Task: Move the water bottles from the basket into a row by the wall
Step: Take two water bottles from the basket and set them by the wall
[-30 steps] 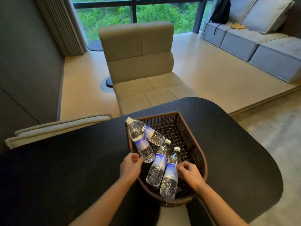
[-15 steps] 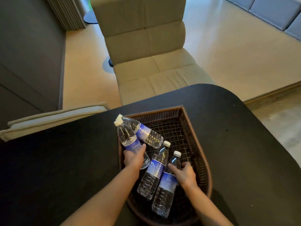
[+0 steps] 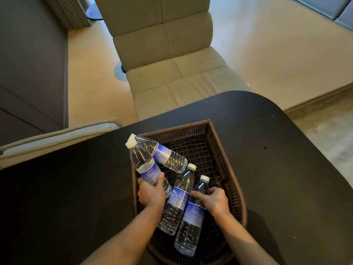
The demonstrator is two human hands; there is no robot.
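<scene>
A brown wicker basket [image 3: 225, 159] sits on the black table [image 3: 76, 188] and holds several clear water bottles with blue labels and white caps. My left hand [image 3: 151, 192] grips the leftmost bottle [image 3: 142, 161] around its label, neck tilted up over the basket's left rim. Behind it another bottle [image 3: 166, 155] lies slanted across the basket. My right hand [image 3: 214, 199] wraps the upper part of the rightmost bottle [image 3: 191, 224]. A fourth bottle [image 3: 179, 199] lies between my hands, untouched.
A beige padded chair [image 3: 172, 69] stands just beyond the table's far edge. A dark wall [image 3: 28, 64] runs along the left, with a cushioned bench top [image 3: 57, 134] below it. The table's rounded right edge [image 3: 324, 150] borders a pale floor.
Both hands have closed on bottles: the left took the leftmost bottle and tilted it up, the right wrapped the rightmost one. The camera has tipped downward.
</scene>
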